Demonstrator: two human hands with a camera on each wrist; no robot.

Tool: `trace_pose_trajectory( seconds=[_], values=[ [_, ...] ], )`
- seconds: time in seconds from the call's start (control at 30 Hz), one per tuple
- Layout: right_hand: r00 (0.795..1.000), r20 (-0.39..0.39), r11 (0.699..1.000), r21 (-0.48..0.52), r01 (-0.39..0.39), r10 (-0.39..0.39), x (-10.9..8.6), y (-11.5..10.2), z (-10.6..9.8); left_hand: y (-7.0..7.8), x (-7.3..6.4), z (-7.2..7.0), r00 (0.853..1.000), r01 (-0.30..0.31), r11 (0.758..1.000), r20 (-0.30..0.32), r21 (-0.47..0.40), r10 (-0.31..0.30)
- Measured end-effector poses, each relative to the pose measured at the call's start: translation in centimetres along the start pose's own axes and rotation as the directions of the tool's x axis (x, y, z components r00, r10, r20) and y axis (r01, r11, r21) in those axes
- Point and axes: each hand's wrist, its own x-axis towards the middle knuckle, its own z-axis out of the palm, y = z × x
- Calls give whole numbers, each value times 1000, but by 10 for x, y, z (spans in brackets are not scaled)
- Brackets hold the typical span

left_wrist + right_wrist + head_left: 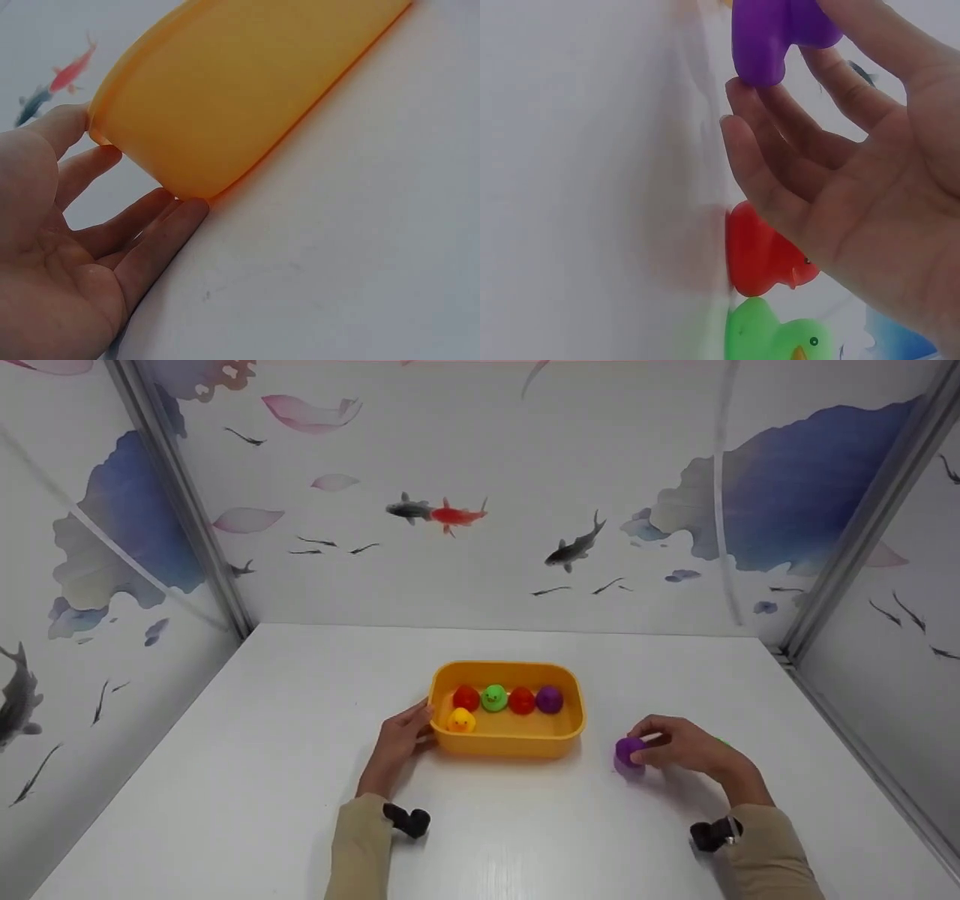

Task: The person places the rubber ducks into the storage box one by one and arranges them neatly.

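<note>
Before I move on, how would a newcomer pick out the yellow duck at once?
On the white table, find the orange box that the left hand touches at its left end. In its near left corner sits a small duck. It is the only yellow one, in front of a row of four toys: red, green, red and purple.

Smooth plastic tray (510,746) and purple toy (759,41), glossy tabletop (495,840).

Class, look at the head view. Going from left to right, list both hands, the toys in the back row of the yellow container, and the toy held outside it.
Left hand → first red toy → green duck → second red toy → back-row purple toy → held purple duck → right hand.
</note>
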Motion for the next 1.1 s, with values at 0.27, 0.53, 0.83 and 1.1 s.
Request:
trace_pose_trajectory(
  seconds=[0.27, 0.53, 0.83, 1.1],
  values=[
    [998, 23, 989, 140, 55, -59, -3, -8, -4, 0, 1, 0, 1000, -1, 1000, 3, 11, 1],
    [999, -1, 984, 172, 37, -37, -5, -18, -2, -1, 0, 0, 1000, -4, 1000, 2, 22, 4],
    [998, -20, 978, 202, 55, -52, -6, -36, 3, -1, -2, -1, 1000, -21, 1000, 6, 2, 21],
    [999, -35, 973, 228, 49, -42, -7, -50, 8, 0, -2, 0, 1000, -25, 999, 7, 36, 25]
  ],
)
